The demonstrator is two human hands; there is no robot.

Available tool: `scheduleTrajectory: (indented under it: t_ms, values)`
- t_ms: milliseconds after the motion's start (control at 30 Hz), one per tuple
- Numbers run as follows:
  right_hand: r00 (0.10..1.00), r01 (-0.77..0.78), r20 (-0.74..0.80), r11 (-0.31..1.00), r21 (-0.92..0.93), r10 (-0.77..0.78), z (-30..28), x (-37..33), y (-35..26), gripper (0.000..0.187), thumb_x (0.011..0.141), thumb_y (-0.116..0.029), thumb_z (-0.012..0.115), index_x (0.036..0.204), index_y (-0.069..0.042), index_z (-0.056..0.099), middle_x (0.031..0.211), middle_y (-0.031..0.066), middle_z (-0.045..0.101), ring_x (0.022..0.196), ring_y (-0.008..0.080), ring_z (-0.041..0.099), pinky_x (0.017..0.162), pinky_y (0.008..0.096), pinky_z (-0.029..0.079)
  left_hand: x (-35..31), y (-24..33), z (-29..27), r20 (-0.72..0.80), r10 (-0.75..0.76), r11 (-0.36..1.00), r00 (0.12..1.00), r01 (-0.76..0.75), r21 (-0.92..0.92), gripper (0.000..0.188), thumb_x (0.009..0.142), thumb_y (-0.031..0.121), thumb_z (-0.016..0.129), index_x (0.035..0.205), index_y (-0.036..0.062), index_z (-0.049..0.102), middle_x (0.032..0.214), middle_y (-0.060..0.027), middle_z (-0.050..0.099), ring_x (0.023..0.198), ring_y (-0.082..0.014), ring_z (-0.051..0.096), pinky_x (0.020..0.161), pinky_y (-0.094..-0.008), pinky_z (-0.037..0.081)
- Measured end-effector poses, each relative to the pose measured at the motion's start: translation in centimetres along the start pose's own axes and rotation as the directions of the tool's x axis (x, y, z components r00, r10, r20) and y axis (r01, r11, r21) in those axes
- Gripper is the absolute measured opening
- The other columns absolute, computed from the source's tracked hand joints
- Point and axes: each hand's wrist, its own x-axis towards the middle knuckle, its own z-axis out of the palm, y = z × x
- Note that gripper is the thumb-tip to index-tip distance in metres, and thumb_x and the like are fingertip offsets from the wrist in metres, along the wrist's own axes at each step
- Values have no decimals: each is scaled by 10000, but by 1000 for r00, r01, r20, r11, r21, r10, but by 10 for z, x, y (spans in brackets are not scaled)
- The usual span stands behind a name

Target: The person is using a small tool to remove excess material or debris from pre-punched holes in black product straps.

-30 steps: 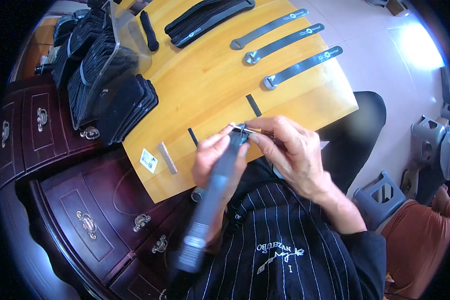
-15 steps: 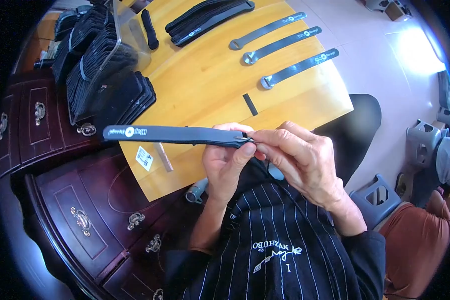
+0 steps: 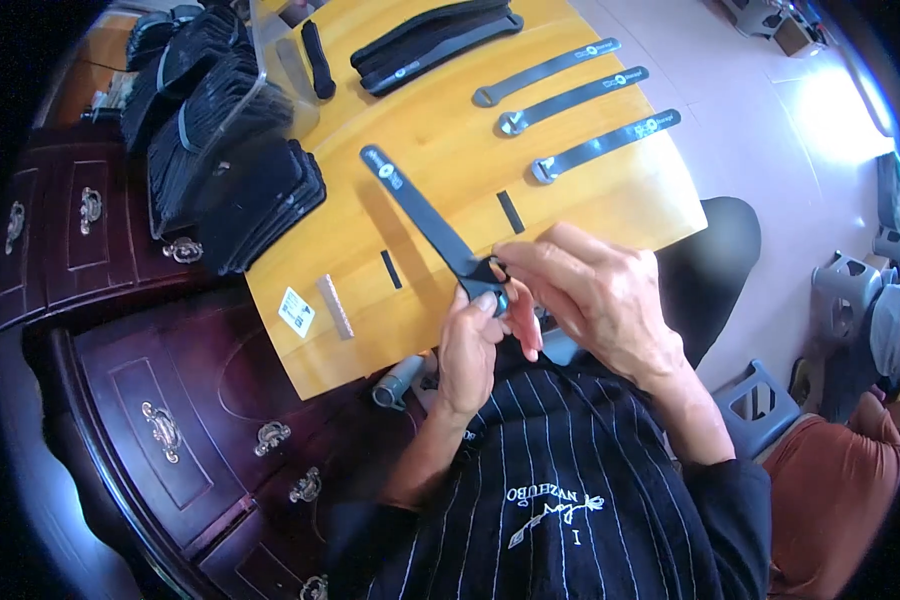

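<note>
A long, flat, dark-grey strap with a rounded tip (image 3: 420, 215) is held above the middle of the near edge of the yellow wooden worktop (image 3: 440, 145), its tip angled toward the far left corner. The left hand (image 3: 468, 350) pinches its bent end between thumb and fingers. The right hand (image 3: 605, 305) is curled, its fingertips drawn close together at that same end; whether they grip it cannot be told.

A short, narrow black strip (image 3: 510, 212) lies just beyond the right hand, and a second short black strip (image 3: 391, 270) left of the left hand. Near the left corner of the near edge lie a pale pinkish strip (image 3: 336, 307) and a white diamond-shaped label (image 3: 294, 313).
</note>
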Motion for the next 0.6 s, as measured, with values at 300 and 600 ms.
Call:
scheduleTrajectory:
  t_ms: [300, 600]
  values:
    - [989, -136, -11, 928, 347, 149, -5, -8, -4, 407, 836, -245, 704, 1199, -89, 610, 796, 63, 622, 648, 133, 624, 542, 284, 489, -1, 1, -3, -63, 51, 998, 997, -48, 40, 409, 997, 409, 261, 981, 64, 479, 742, -75, 503, 587, -183, 511, 536, -296, 455]
    - [964, -218, 52, 656, 722, 262, -9, 0, -9, 228, 813, -118, 724, 1021, -29, 700, 794, 67, 650, 715, 109, 663, 582, 243, 516, -5, 15, 4, 234, 28, 969, 972, -84, 234, 424, 990, 305, 294, 1255, -2, 416, 1011, -111, 533, 793, -171, 558, 659, -295, 501]
